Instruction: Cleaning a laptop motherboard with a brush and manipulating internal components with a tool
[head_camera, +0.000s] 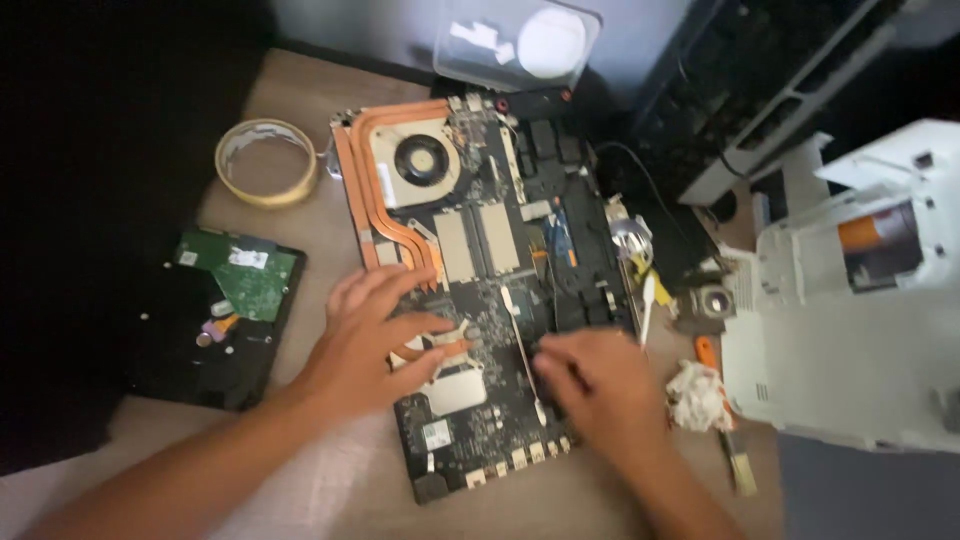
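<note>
A laptop motherboard (480, 250) with copper heat pipes (365, 190) and a round fan (418, 160) lies on the wooden table. My left hand (375, 340) rests flat on the board's lower left part, fingers spread over the copper plate. My right hand (595, 385) sits on the board's lower right edge, fingers curled around a thin tool (522, 345) whose shaft angles up across the board.
A roll of tape (266, 162) lies at the upper left. A hard drive with a green circuit board (225, 305) sits at the left. A clear plastic box (515, 42) stands behind. White equipment (860, 320), a crumpled wipe (697, 395) and a small brush (735, 460) are at the right.
</note>
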